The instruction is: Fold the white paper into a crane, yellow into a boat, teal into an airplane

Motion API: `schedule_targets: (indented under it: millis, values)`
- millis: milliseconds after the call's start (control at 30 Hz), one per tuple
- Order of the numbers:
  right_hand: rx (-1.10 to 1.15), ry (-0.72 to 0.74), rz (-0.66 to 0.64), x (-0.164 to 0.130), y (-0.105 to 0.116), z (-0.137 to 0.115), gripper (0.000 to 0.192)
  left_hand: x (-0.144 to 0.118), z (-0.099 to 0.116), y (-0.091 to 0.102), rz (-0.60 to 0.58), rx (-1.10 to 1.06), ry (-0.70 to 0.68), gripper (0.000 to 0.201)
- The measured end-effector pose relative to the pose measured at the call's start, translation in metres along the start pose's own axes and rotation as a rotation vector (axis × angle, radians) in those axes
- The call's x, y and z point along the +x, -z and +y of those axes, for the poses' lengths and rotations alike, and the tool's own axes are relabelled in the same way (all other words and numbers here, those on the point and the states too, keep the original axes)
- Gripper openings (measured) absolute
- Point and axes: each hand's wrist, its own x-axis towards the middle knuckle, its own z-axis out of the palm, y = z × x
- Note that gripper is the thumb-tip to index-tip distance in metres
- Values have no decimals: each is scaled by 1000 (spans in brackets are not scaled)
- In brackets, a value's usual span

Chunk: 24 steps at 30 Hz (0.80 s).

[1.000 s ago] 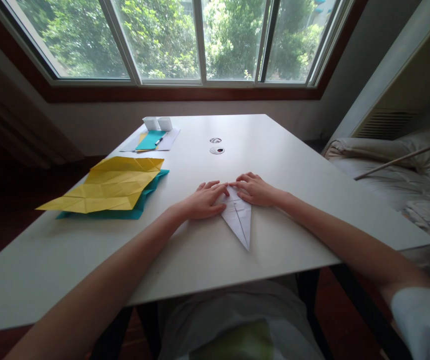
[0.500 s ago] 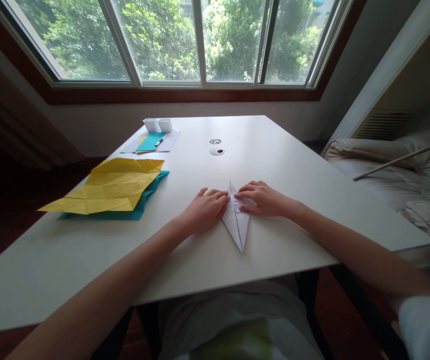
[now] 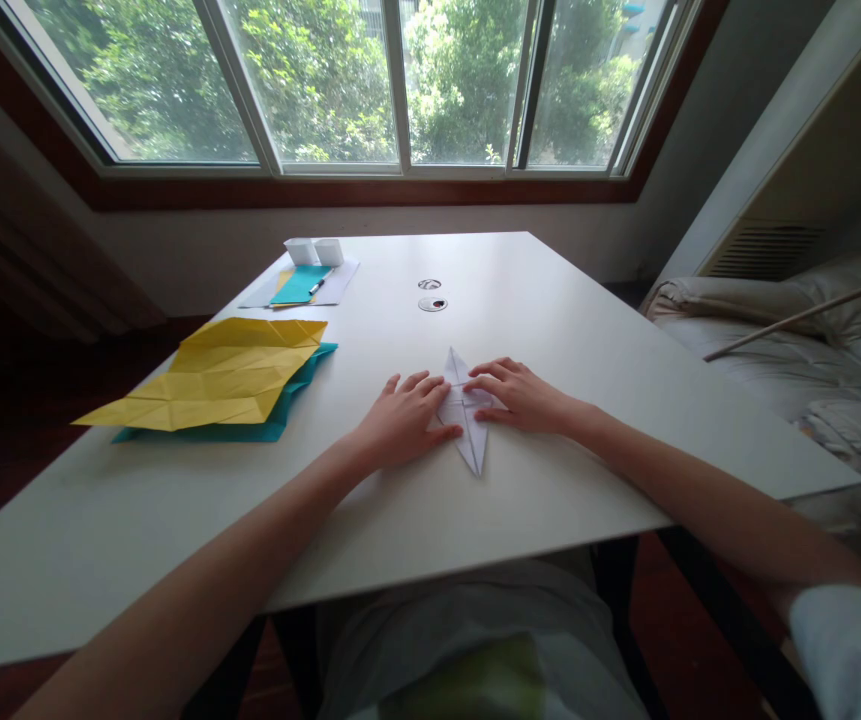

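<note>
A white folded paper (image 3: pixel 473 442), shaped like a narrow diamond with creases down its middle, lies flat on the white table (image 3: pixel 550 530). My left hand (image 3: pixel 406 418) rests at the paper's left edge, its fingers spread and its thumb touching the lower part. On the other side, my right hand (image 3: pixel 516 396) has its fingertips on the paper's right half, fingers apart. Both hands press lightly from above and grip nothing. The fingers cover parts of the paper's sides; its upper and lower points show.
At the left lie a creased yellow sheet (image 3: pixel 227 375) and a teal sheet (image 3: pixel 272 428) under it. Farther back are small papers (image 3: pixel 299 284), a pen (image 3: pixel 317 286) and two white paper boxes (image 3: pixel 314 252). Two round cutouts (image 3: pixel 432 304) sit mid-table. A sofa (image 3: pixel 760 330) stands at the right.
The folded paper has slid a little away from me, toward the window. My left fingers have spread, and the left thumb now shows on the paper.
</note>
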Motion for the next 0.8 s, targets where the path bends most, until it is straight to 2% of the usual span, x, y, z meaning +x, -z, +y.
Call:
schedule_targets:
  millis: [67, 133, 333, 467, 567, 700, 800]
  values:
    - [31, 19, 12, 1, 0, 0, 32, 0, 1, 1, 22, 3, -4, 53]
    - [63, 32, 4, 0, 2, 0, 32, -1, 3, 1, 38, 2, -12, 51]
    - [90, 38, -76, -6, 8, -3, 66, -6, 8, 1, 16, -22, 9, 80]
    - [97, 42, -97, -6, 8, -3, 73, -7, 9, 2, 4, -20, -2, 88]
    - [116, 51, -83, -5, 8, -2, 64, -6, 8, 4, 32, -19, -22, 83]
    - [157, 47, -54, -3, 7, 2, 35, -4, 6, 7, 97, -34, -31, 52]
    - [171, 66, -43, -3, 6, 4, 28, -1, 5, 7, 124, -48, -22, 38]
